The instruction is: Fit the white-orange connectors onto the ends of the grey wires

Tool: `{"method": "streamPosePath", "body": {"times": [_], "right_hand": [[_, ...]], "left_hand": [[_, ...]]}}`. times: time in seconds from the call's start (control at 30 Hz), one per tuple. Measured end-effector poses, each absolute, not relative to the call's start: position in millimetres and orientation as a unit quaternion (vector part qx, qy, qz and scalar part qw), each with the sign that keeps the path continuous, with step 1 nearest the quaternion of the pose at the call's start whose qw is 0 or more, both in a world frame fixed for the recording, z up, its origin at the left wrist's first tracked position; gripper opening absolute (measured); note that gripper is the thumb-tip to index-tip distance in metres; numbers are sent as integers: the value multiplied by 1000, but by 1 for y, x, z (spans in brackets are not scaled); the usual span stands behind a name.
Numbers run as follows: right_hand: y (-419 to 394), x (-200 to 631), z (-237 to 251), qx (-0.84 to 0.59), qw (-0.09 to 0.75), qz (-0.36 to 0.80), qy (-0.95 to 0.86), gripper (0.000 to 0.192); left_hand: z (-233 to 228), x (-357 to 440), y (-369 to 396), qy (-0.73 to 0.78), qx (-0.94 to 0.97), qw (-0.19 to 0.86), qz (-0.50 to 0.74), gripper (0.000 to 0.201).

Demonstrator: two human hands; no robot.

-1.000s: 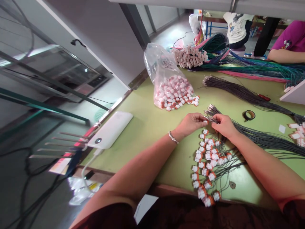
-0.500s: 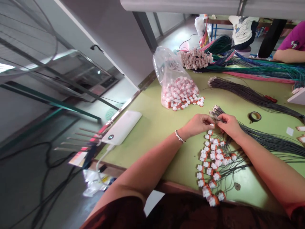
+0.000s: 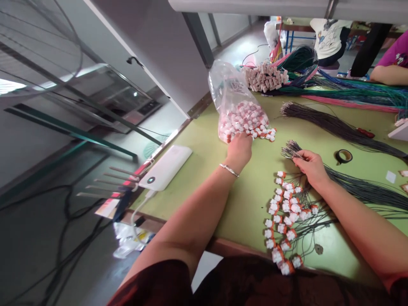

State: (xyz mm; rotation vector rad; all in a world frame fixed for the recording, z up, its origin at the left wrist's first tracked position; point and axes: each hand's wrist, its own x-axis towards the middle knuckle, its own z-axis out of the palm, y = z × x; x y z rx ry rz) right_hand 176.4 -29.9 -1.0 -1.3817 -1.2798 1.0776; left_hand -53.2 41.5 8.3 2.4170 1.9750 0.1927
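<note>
My left hand [image 3: 239, 149] reaches into the spill of small white-and-orange connectors [image 3: 255, 129] at the mouth of a clear plastic bag [image 3: 231, 100]; its fingertips are hidden among them. My right hand [image 3: 310, 165] pinches thin dark wires [image 3: 291, 151] at the end of a long bundle [image 3: 360, 189] lying across the green table [image 3: 204, 170]. Below that hand lie several wires fitted with connectors [image 3: 285, 212], fanned toward the table's near edge.
A white power bank [image 3: 165, 168] with a cable sits at the table's left edge. A tape roll [image 3: 343, 156], another dark wire bundle [image 3: 331, 125], coloured wire bundles [image 3: 344, 91] and a connector stack [image 3: 266, 76] lie further back. Other people sit at the far right [image 3: 393, 59].
My left hand left the wire tips by my right hand and moved up-left to the connector pile at the bag. The right hand stayed on the wires.
</note>
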Motion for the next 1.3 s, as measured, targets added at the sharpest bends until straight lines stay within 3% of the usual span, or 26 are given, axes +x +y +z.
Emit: {"method": "streamPosePath", "body": {"times": [0.17,0.43,0.5,0.63,0.77,1.17,1.3], "right_hand": [[-30,175,-2,-569,454,397,-559,20],[-31,176,-1,-576,446,388,-564,18],[-32,176,0,-575,448,384,-567,18],[-33,174,3,-577,446,374,-573,18],[-35,171,7,-579,437,360,-586,16],[-35,169,1,-585,433,325,-604,11],[-33,169,-1,-592,424,319,-608,12]], "left_hand": [[11,-46,31,652,757,2,41,38],[9,-53,31,629,758,79,154,21],[12,-45,25,605,736,192,236,17],[16,-19,7,497,539,582,352,17],[11,-1,-3,416,372,750,355,8],[4,1,-6,388,330,785,352,5],[-1,0,-7,374,352,770,378,16]]}}
